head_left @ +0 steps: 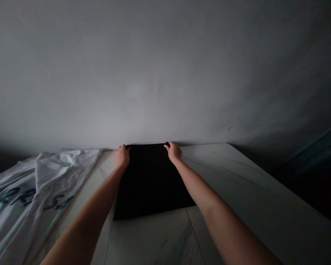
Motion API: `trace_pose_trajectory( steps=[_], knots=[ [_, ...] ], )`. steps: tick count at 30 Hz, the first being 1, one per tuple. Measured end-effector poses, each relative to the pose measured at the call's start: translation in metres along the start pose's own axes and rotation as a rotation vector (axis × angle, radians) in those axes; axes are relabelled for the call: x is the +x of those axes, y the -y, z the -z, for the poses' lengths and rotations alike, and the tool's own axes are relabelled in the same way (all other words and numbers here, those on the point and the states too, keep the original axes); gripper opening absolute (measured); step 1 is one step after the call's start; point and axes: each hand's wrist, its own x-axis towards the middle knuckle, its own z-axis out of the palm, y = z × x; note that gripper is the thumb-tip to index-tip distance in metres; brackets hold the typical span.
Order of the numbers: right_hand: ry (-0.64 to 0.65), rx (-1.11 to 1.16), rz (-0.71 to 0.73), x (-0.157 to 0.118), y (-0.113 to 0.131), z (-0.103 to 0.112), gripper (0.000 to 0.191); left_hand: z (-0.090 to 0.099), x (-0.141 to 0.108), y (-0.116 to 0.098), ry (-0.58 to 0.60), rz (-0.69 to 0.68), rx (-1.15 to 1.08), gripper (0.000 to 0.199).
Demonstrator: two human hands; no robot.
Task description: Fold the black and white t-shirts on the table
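Note:
A black cloth [151, 180], folded into a near rectangle, lies flat on the marbled table. Its kind of garment cannot be made out in the dim light. At its far left corner my left hand [122, 155] is closed, pinching the edge between thumb and fingers. My right hand [173, 151] grips the far right corner in the same way, and a small bit of the cloth sticks up there. Both arms reach forward along the sides of the cloth, the right forearm crossing over its right edge.
A white garment [52, 184] with dark lettering lies crumpled on the left of the table [231, 206]. Behind the table's far edge rises a grey wall [160, 73]. The table's right edge drops to a dark area, with a dim bluish-green fabric-like surface [320, 151] beyond.

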Motion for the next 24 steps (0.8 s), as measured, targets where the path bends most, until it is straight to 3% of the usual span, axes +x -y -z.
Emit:
trace_pose_trajectory(
  steps=[4, 7, 10, 14, 20, 24],
  knots=[
    [-0.008, -0.055, -0.122, -0.010, 0.005, 0.015, 0.035, 0.013, -0.011, 0.000, -0.026, -0.018, 0.126, 0.037],
    [0.119, -0.062, -0.197, -0.037, -0.005, 0.038, 0.046, 0.032, -0.041, 0.009, 0.069, -0.035, 0.113, 0.044],
    [0.219, -0.139, -0.087, -0.088, -0.027, 0.061, 0.049, 0.054, -0.097, 0.028, 0.234, -0.114, 0.112, 0.051],
    [0.197, -0.226, 0.077, -0.163, -0.048, 0.078, 0.034, 0.081, -0.178, 0.039, 0.369, -0.227, 0.112, 0.047],
    [0.222, -0.286, 0.114, -0.242, -0.055, 0.106, 0.030, 0.118, -0.243, 0.029, 0.433, -0.242, 0.029, 0.037],
    [0.266, -0.341, 0.216, -0.320, -0.088, 0.136, 0.031, 0.145, -0.313, 0.057, 0.538, -0.320, -0.101, 0.038]
  ],
)
